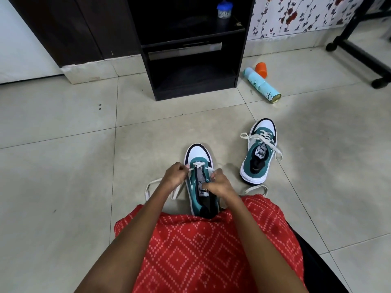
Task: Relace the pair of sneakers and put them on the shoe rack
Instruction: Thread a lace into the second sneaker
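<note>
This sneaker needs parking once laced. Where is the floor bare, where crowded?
Bare tiles lie left of the near sneaker and left hand, and in the strip between its toe and the black rack. Crowded: right of the right hand, with the second sneaker, loose laces, then the bottle and orange cup.

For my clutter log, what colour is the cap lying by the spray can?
Orange. The cap lies beside the pale blue can, seen in the head view.

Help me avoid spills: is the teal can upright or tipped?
Tipped: the teal can lies on its side on the floor.
</note>
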